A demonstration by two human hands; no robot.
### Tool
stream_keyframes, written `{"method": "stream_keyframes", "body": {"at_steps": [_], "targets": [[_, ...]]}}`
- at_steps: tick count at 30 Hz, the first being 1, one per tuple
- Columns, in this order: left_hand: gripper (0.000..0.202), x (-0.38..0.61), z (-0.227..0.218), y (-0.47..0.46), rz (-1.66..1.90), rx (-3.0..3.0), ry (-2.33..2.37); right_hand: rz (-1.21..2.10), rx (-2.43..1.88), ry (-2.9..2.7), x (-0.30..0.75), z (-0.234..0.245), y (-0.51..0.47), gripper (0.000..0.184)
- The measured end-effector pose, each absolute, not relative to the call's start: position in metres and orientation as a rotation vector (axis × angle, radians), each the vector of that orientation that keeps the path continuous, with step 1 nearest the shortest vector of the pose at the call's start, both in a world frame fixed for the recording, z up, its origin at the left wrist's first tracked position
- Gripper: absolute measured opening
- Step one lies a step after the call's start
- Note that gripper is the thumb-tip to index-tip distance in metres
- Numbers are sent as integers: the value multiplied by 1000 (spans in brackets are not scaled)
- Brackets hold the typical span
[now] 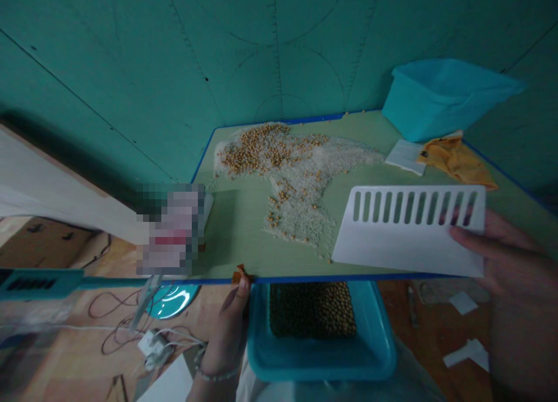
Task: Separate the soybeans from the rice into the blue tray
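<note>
Clasps white slotted scraper (pixel 403 239) in right hand (pixel 501 251), beside rice (pixel 300 216); touches blue table edge (pixel 300 279) with left hand (pixel 231 318), cannot tell its closure.

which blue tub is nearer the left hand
The shallow tub holding beans below the table's near edge, beside the left hand; the taller tub stands at its far right corner.

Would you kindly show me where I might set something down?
The widest bare patch on the table is front left, between the grain pile and the left hand. A smaller gap shows between the pile and the slotted white scraper. The far right is crowded with the blue bin, orange cloth and white sheet.
</note>
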State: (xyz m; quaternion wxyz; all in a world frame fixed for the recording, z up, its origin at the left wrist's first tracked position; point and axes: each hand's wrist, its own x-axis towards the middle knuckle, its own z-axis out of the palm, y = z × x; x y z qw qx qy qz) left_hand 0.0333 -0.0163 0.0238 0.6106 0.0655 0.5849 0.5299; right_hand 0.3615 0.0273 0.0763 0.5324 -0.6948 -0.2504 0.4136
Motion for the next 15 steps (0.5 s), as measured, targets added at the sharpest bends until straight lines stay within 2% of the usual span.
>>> {"method": "stream_keyframes", "body": {"at_steps": [5,10,15], "targets": [[14,29,20,-17,1236,186,1367,991,-1675,-547,357,81,26,46],[32,26,20,-16,1191,231,1328,995,-1586,-575,360,75,27,52],[38,28,24,-16,1164,220,1319,995,-1531,-674,362,70,27,57]]}}
